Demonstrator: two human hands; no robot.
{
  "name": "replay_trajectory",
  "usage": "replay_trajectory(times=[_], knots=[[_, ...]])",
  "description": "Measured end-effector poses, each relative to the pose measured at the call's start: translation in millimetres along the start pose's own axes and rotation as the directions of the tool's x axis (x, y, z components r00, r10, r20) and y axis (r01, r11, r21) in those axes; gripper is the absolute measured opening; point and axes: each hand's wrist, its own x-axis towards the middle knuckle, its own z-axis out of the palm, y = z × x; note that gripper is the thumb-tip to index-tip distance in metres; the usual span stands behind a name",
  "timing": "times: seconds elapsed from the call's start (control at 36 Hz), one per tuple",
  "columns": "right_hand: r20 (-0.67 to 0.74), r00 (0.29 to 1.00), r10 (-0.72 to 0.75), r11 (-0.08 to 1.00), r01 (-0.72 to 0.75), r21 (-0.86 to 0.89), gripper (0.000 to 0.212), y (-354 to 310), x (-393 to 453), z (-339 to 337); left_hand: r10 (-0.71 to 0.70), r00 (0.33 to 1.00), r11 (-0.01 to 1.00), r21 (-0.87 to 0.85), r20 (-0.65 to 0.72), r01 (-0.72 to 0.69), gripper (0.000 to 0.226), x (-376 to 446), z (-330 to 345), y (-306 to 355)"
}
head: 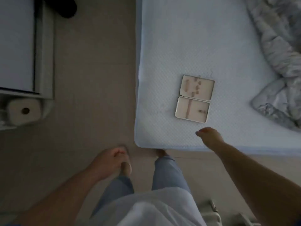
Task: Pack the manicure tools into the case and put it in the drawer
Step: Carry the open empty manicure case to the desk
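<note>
Head view — open case point(194, 98) lies just beyond right-hand fingers point(202, 132), loosely curled, holding nothing.

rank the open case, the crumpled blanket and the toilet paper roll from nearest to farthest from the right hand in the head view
1. The open case, lying on the bed just beyond the right hand.
2. The crumpled blanket, farther off along the bed's right side.
3. The toilet paper roll, farthest, across the floor on a shelf at the left edge.
</note>
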Motion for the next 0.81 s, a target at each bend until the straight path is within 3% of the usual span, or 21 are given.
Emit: replay_trajectory(times=[0.11,0.25,0.33,0.47,0.64,0.81], knots=[[-0.068,0.992,0.105,0.990,-0.098,0.100,0.028,-7.0,57.4,-26.6,0.006,1.000,0.999,-0.038,0.026,-0.005,0.004,32.7,20.7,12.7],[-0.052,0.977,0.209,0.933,-0.183,0.311,0.044,-7.7,105.0,-20.0,-0.069,0.997,0.996,-0.059,0.039,0.071,0.008,57.9,30.3,10.8],[-0.091,0.971,0.223,0.906,-0.172,0.386,0.037,-8.7,114.5,-10.7,-0.123,0.992,0.991,-0.050,0.028,0.124,0.006,64.9,30.7,3.0],[-0.052,0.983,0.175,0.911,-0.142,0.388,0.027,-13.1,99.0,-4.0,-0.145,0.989,0.987,-0.066,0.022,0.147,0.009,58.6,28.0,1.6],[-0.028,0.990,0.138,0.814,-0.097,0.573,0.013,-21.5,56.2,-4.1,-0.093,0.996,0.995,-0.032,0.017,0.093,0.005,29.8,15.3,14.6],[-0.186,0.980,-0.074,0.910,0.143,0.390,0.019,-45.1,-13.3,-26.0,-0.018,0.999,1.000,0.011,-0.028,0.019,0.002,-15.7,-15.6,31.3]])
